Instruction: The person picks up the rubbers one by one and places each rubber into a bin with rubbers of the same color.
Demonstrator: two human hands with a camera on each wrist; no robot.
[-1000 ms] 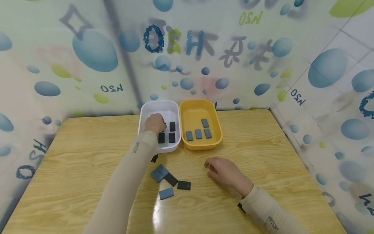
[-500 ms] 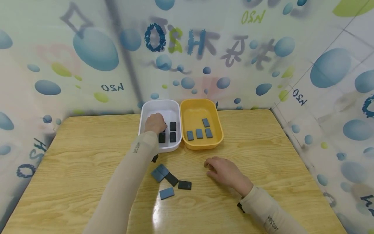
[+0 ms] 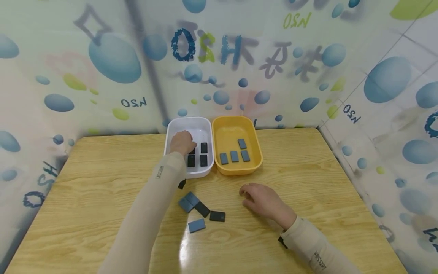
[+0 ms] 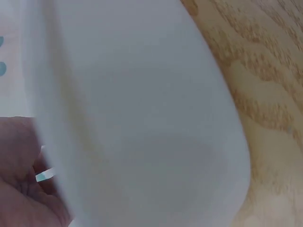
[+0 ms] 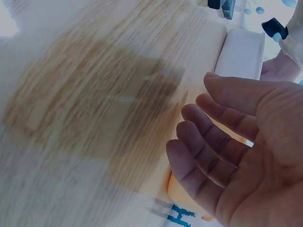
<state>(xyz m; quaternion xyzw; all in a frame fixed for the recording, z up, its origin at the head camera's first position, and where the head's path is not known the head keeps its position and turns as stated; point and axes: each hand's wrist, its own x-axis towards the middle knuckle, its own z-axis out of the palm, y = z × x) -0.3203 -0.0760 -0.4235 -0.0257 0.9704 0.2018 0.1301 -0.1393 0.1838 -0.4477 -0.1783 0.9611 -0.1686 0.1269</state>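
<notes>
The left grip [image 3: 182, 143] is placed inside the white tray [image 3: 200, 127], at 10 o'clock from the black tiles [image 3: 203, 160]; whether one is pinched cannot be told. The right grip [image 3: 267, 201] is relaxed, nothing held, at 5 o'clock from the yellow tray [image 3: 229, 131], where blue-grey tiles [image 3: 234, 156] are laid. Loose tiles [image 3: 202, 209] are spread on the counter [image 3: 284, 160] at the white tray's 6 o'clock.

On my feed, a walled-in work corner, likely a booth though I see little beyond, wood-grain table [image 3: 102, 171], pale walls [image 3: 284, 101] behind and at right, printed with blue spots [image 3: 116, 61] and lettering [image 3: 224, 49]
</notes>
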